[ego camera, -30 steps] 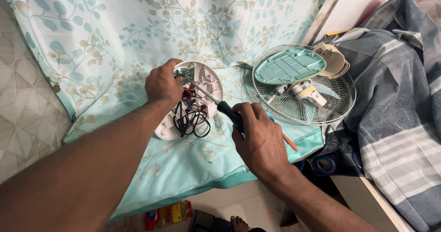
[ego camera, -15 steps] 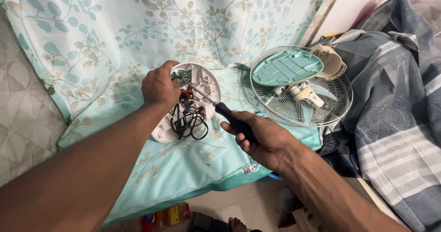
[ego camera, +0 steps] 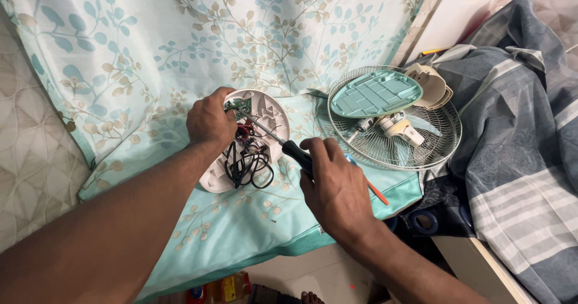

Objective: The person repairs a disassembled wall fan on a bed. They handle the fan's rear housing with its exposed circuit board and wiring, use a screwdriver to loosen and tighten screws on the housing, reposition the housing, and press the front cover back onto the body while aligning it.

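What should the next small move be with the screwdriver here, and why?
Probably turn the screwdriver in place. Its tip sits inside the open white housing near the green circuit board, the right hand grips the black handle, and the left hand steadies the housing rim. Black wires lie loose below, clear of the tip.

Pale aqua cloth printed with teal and beige leaf sprigs. White round housing holding a green circuit board, black wires and a few red ones. Black-handled screwdriver. Mint-green cover on a silvery wire grille. Grey-blue blanket with pale stripes. Orange pencil-like stick.
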Demonstrator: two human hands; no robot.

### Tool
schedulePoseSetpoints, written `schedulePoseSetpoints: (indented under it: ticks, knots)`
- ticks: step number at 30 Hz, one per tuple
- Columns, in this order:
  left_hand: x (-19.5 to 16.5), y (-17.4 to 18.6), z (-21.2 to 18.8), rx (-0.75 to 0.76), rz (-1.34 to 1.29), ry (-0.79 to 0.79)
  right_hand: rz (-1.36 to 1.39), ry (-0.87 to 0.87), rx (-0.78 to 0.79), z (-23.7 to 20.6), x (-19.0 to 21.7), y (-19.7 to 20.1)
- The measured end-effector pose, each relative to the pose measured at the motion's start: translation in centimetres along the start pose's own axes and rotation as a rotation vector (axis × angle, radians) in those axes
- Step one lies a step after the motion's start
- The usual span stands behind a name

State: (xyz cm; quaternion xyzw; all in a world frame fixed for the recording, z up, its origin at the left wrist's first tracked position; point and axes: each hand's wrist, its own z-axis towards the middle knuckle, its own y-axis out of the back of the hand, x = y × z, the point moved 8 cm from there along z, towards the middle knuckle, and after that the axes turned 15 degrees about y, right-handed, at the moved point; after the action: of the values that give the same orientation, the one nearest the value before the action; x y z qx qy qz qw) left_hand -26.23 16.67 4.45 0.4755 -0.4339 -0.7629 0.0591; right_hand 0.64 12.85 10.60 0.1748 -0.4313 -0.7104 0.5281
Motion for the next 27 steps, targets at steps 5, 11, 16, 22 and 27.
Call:
schedulePoseSetpoints:
  ticks: [5, 11, 16, 22, 27]
  knots:
    - [0.4, 0.0, 0.3, -0.017, -0.009, -0.022, 0.028, -0.016, 0.013, 0.1, 0.0, -1.2]
    - [0.5, -0.3, 0.7, -0.015, -0.014, -0.024, 0.482, -0.461, 0.029, -1.0, -3.4, -4.2]
    - [0.7, -0.2, 0.9, -0.022, -0.026, -0.052, 1.569, -1.212, 0.065, -2.8, -4.2, -8.7]
    - [0.5, -0.2, 0.6, -0.033, -0.035, -0.043, 1.472, -1.228, 0.069, -3.2, -4.2, -8.1]
    - [0.2, 0.1, 0.1, -0.042, -0.048, -0.035, 0.744, -0.757, 0.125, -1.8, -4.7, -5.0]
